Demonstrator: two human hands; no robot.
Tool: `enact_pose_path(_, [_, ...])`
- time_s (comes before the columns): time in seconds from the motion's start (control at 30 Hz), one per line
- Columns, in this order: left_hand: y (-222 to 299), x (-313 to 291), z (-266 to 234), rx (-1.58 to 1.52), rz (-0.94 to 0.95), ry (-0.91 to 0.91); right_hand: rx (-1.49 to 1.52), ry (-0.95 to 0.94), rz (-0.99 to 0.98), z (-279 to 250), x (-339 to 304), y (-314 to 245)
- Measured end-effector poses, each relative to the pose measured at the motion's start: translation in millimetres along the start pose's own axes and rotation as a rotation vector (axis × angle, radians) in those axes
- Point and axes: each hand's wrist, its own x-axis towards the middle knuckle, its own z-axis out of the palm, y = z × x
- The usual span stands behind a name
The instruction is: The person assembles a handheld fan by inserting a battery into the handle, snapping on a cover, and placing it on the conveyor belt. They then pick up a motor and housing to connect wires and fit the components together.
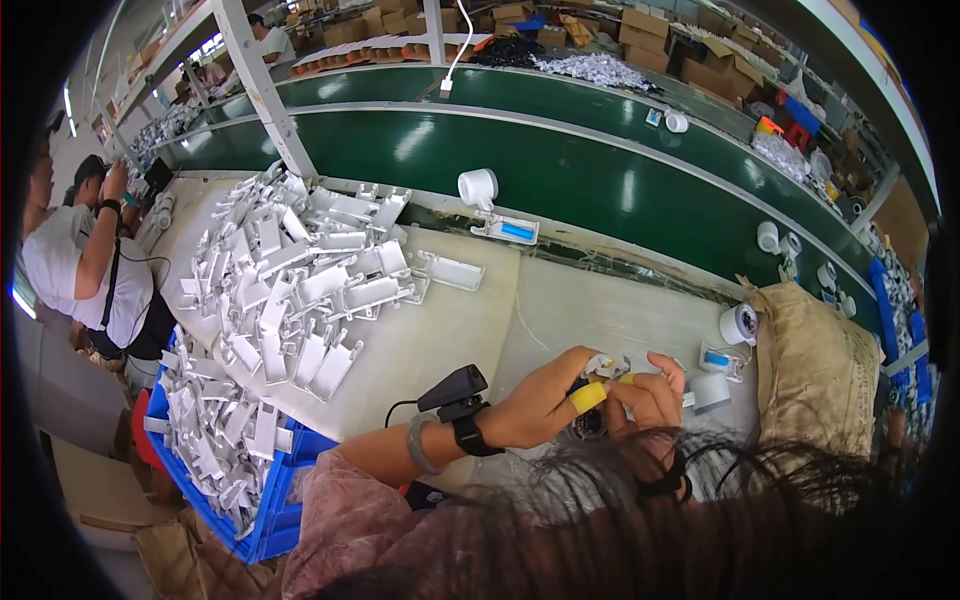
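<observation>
My left hand (535, 405) reaches in from the left, yellow tape or a finger cover on one finger, its thumb and fingers closed on a small white plastic piece (606, 364). Against it, my right hand (645, 402) is bent in a pinch, index finger raised; what lies between its fingertips is hidden. Under the hands shows part of a dark round piece (588, 424), mostly covered. Just right of my right hand lie a white cylindrical housing (710, 391) and an open white case with a blue cell (717, 359). Behind them a round white head (738, 324) rests on its side.
Many white plastic casings (300, 270) are heaped on the table at left, more in a blue crate (268, 515) below. A green conveyor belt (480, 150) runs behind, a white unit (508, 228) at its edge. A brown sack (815, 370) lies right. A person (75, 255) works at far left.
</observation>
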Motion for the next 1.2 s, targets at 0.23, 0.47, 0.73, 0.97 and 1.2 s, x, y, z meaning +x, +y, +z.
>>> enact_pose_path(0.23, [2.3,1.9,-3.1,-0.015,0.020,-0.038,0.002,0.007,-0.082,6.9,-6.4,12.7])
enact_pose_path(0.47, [-1.3,2.1,-2.9,-0.049,-0.073,-0.074,0.005,-0.021,-0.038,5.5,-9.5,9.8])
enact_pose_path(0.73, [1.2,3.1,-1.5,-0.067,-0.157,-0.102,-0.050,-0.034,-0.054,1.0,-4.4,3.1])
enact_pose_path(0.97, [-1.8,1.0,0.1,-0.195,-0.167,-0.062,-0.026,-0.047,-0.058,0.6,-3.0,0.0])
enact_pose_path(1.2, [-2.7,0.8,-0.4,-0.139,-0.140,-0.056,0.004,-0.014,-0.024,6.7,-9.7,0.4])
